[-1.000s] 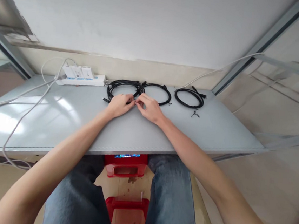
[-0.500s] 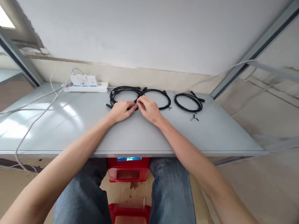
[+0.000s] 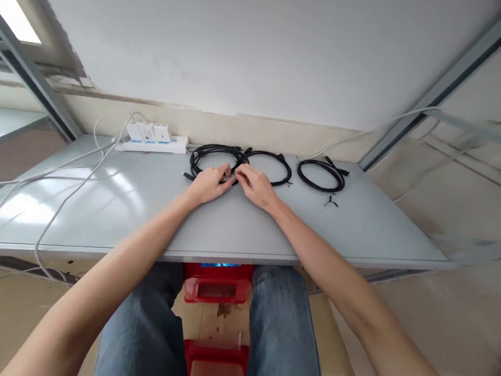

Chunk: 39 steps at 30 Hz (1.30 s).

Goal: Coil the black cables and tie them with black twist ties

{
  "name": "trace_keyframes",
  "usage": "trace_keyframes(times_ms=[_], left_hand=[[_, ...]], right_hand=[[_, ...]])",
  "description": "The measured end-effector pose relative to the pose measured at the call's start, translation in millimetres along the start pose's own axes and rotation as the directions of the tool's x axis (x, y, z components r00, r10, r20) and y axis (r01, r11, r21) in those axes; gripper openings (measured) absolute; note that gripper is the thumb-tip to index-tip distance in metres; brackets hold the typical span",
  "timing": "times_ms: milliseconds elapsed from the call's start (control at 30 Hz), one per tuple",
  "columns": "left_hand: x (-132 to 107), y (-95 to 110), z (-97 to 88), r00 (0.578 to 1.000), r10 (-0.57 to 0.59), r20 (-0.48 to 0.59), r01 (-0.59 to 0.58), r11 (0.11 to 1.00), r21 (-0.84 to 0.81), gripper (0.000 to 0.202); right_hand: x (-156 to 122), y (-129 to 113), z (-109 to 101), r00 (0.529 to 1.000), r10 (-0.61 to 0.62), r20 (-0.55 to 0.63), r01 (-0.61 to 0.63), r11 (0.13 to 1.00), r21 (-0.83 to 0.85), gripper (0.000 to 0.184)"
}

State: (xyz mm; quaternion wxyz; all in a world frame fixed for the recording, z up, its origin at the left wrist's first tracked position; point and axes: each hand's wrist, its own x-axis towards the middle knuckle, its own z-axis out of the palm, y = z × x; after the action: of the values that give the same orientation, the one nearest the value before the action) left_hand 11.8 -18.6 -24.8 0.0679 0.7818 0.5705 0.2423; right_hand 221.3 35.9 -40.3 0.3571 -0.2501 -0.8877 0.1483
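White wall [image 3: 263, 53] behind grey tabletop [image 3: 211, 228]. Power strip [image 3: 154, 146] at left; then left cable coil [image 3: 193, 160], our left hand [image 3: 209, 185] curled at near edge, our right hand [image 3: 257, 187] alongside, fingertips bunched; clamped or not, we can't tell. Fingers slip, loops could spring apart, snagging middle coil [image 3: 288, 169] right beside. Right coil [image 3: 317, 186], black ties [image 3: 331, 202] nearer us. No container we can see.

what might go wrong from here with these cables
The left coil and middle coil lie close together by the left hand and right hand, so they might tangle. The white cord hangs over the table's front edge near the left forearm, which could snag it.
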Motion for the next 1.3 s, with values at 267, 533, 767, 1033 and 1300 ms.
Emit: trace_keyframes(times_ms=[267, 533, 767, 1033, 1300], left_hand=[[1.4, -3.9, 0.4, 0.999, 0.04, 0.033, -0.042, 0.997, 0.068, 0.043], [1.5, -6.6, -3.0, 0.996, -0.015, 0.089, 0.004, 0.993, 0.119, 0.055], [-0.9, -7.6, -4.4, 0.994, 0.009, 0.109, -0.023, 0.992, 0.123, 0.053], [-2.0, -1.5, -6.4, 0.997, 0.0, 0.077, -0.009, 0.994, 0.109, 0.054], [-1.8, 0.3, -7.3, 0.998, -0.018, 0.053, 0.014, 0.997, 0.077, 0.047]], right_hand=[[-1.0, -14.6, 10.0, 0.999, 0.016, -0.031, -0.019, 0.993, -0.113, 0.023], [-7.5, -22.1, 3.1, 0.999, 0.041, -0.031, -0.041, 0.999, -0.003, 0.034], [-17.0, -6.6, -4.0, 0.994, 0.029, 0.106, -0.046, 0.987, 0.155, 0.063], [-8.2, -20.1, 0.5, 0.997, 0.026, 0.077, -0.007, 0.971, -0.24, 0.052], [3.9, -15.1, -1.5, 0.983, -0.091, 0.161, 0.161, 0.852, -0.499, 0.05]])
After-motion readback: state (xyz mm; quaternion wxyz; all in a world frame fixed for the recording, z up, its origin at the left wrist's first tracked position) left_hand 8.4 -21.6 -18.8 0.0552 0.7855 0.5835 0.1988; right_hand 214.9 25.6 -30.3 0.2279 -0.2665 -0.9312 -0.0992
